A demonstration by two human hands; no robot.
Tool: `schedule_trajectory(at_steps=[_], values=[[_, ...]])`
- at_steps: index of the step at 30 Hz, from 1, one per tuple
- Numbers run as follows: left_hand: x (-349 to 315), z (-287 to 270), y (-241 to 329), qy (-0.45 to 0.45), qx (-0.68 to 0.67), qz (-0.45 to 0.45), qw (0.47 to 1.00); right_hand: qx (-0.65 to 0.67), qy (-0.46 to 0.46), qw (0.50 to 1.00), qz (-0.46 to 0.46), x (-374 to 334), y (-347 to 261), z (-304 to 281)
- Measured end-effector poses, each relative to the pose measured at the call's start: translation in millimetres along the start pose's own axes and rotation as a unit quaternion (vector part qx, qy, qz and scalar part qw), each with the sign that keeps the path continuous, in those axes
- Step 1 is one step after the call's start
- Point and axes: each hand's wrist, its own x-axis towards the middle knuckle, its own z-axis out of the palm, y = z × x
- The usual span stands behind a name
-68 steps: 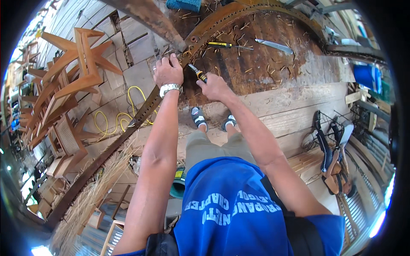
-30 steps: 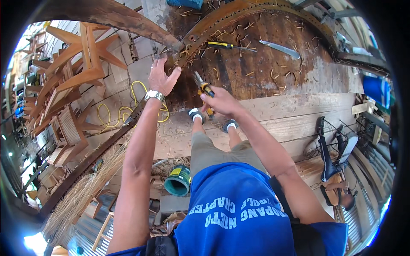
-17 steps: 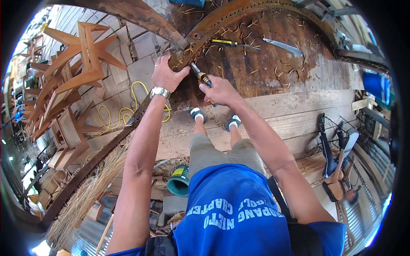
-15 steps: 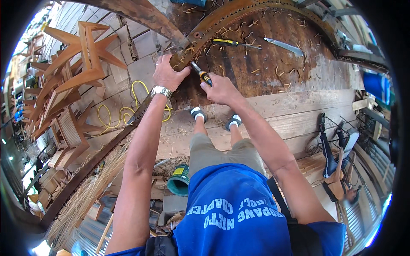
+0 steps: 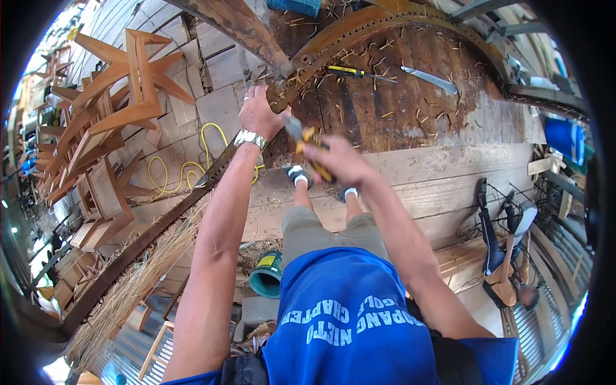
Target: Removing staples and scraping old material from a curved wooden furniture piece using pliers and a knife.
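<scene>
My left hand (image 5: 258, 114), with a silver watch on the wrist, grips the end of a long curved wooden rail (image 5: 333, 35) drilled with a row of small holes. My right hand (image 5: 340, 160) holds a tool with a yellow and black handle (image 5: 311, 140), its metal tip pointing up and left toward the rail's end, close to my left hand. Under both hands lies a dark wooden bench top (image 5: 410, 109) strewn with cane shavings. A yellow-handled screwdriver (image 5: 350, 72) and a bare metal blade (image 5: 430, 78) lie farther back on the bench.
Wooden chair frames (image 5: 122, 102) are stacked at the left. A yellow cord (image 5: 186, 160) coils on the tiled floor. A teal tin (image 5: 266, 274) stands by my legs, next to a bundle of cane strips (image 5: 122, 295). A blue container (image 5: 568, 138) is at the right.
The view has shifted a little. My right hand and its tool have swung slightly down and back from the rail, while my left hand has kept its hold on the rail's end.
</scene>
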Motion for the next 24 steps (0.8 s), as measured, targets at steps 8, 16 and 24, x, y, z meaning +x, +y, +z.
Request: schedule_trajectory(at_steps=[8, 16, 24], values=[[-8.5, -7.0, 3.8, 0.039, -0.073, 0.069, 0.994, -0.037, 0.077, 0.996, -0.003, -60.9, 41.3, 1.9], [-3.4, 10.6, -0.4, 0.156, -0.203, 0.039, 0.966, 0.127, 0.011, 0.992, 0.021, -26.0, 26.4, -15.9], [3.6, 23.2, -15.6, 0.151, -0.245, 0.019, 0.957, 0.317, -0.096, 0.943, -0.020, 35.8, 27.1, 19.3]])
